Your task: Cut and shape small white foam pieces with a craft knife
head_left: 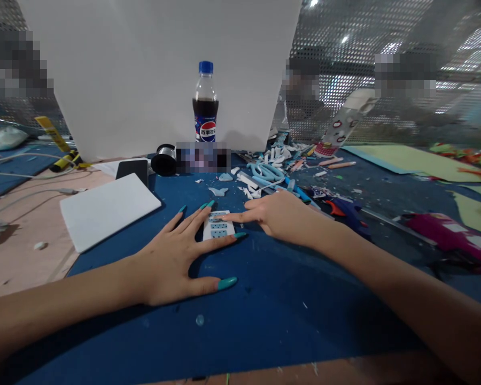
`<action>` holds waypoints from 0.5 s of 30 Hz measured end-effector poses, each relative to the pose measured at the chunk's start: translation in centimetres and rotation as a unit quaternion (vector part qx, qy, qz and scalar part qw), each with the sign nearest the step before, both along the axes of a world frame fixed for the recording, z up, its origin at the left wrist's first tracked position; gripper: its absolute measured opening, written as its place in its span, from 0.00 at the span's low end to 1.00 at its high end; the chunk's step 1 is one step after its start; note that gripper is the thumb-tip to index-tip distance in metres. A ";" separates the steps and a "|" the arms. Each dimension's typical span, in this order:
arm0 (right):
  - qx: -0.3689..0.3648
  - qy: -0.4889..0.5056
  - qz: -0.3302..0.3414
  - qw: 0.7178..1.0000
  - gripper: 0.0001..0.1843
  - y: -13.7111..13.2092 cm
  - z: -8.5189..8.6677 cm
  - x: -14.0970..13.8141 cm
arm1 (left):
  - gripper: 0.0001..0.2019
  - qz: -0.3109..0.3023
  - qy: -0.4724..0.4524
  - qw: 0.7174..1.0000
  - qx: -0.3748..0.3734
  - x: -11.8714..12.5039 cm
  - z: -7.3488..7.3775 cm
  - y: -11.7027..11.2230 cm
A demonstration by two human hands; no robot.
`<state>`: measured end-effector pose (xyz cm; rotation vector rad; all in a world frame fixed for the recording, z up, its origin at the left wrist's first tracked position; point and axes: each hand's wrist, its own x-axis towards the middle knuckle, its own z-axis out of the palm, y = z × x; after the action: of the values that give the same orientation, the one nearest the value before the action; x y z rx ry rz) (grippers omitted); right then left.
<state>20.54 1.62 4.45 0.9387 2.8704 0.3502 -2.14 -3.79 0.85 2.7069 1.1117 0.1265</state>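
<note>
My left hand (pixel 166 264) lies flat on the blue mat (pixel 264 305), its fingers spread and tipped with long teal nails. Between its index and middle fingers lies a small white card (pixel 206 234) bearing light-blue rectangles with dark dots. Reaching in from the right, my right hand (pixel 282 216) puts its stretched index fingertip on the card's upper part; its other fingers are curled, and its thumb is hidden. I see nothing held in either hand. Just beyond the card lie pale-blue scraps (pixel 218 191).
A cola bottle (pixel 206 112) stands before a white board (pixel 144 69). At left are a white sheet (pixel 110 211), a dark phone (pixel 132 171) and a wire spool (pixel 164 159). Blue scissors (pixel 266 171), scraps, a magenta glue gun (pixel 449 235) and a tilted cup (pixel 342 125) are at right.
</note>
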 end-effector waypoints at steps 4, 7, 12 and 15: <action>-0.005 -0.009 -0.003 1.000 0.36 -0.1 0.0 0.1 | 0.32 0.007 0.011 1.000 -0.021 0.2 0.4 0.0; -0.003 -0.015 -0.008 1.000 0.37 -0.2 0.1 0.2 | 0.32 0.008 0.015 0.999 -0.027 0.3 0.6 0.0; -0.009 -0.053 -0.029 0.998 0.37 -0.2 0.3 0.3 | 0.31 0.010 0.012 1.000 -0.020 0.3 0.3 0.0; -0.011 -0.061 -0.030 0.998 0.38 0.0 0.3 0.5 | 0.31 0.010 0.011 1.000 -0.009 0.2 0.2 -0.1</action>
<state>21.01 1.61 4.71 0.9612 2.7250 0.3572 -1.92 -3.88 1.02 2.6878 1.1393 0.0897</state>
